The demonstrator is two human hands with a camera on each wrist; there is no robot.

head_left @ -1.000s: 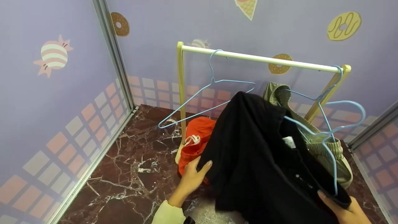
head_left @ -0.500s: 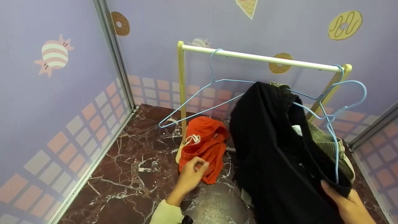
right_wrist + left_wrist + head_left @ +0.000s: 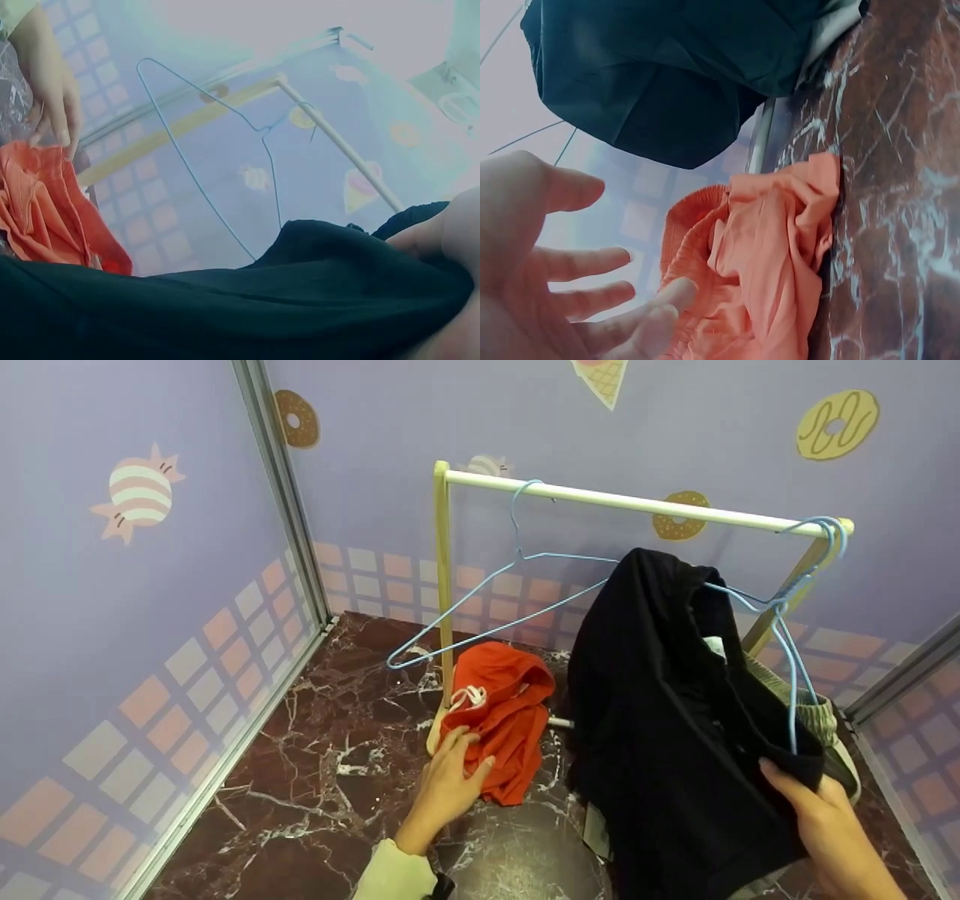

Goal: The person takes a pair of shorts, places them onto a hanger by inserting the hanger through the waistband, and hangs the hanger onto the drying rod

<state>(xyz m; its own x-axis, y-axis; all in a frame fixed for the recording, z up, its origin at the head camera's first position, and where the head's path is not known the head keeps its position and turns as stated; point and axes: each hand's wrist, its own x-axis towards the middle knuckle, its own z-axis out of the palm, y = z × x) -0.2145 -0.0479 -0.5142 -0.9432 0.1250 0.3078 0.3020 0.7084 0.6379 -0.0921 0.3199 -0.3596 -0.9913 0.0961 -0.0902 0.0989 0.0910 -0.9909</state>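
My right hand [image 3: 840,825] grips the waistband of a pair of black pants [image 3: 667,720], thumb on the near side. A light-blue wire hanger [image 3: 790,675] sits inside that waistband, its hook overlapping the right end of the white rail [image 3: 622,501]; whether it bears the weight I cannot tell. My left hand [image 3: 450,780], fingers spread, is at the near edge of crumpled orange shorts [image 3: 517,750] with a white drawstring. In the left wrist view the left hand's fingers [image 3: 592,262] are apart and hold nothing. Olive-green pants [image 3: 821,720] hang mostly hidden behind the black ones.
A bare blue hanger [image 3: 487,577] hangs from the rail's left part. The wooden rack post [image 3: 442,585] stands on a dark marbled floor [image 3: 300,810]. Purple walls [image 3: 375,450] with printed sweets enclose the left and back. Something flat and pale [image 3: 598,832] lies partly under the black pants.
My right hand has raised the hanger hook to the rail, shifting the black pants rightward. My left hand has let go of the black fabric and now reaches over the orange shorts with spread fingers.
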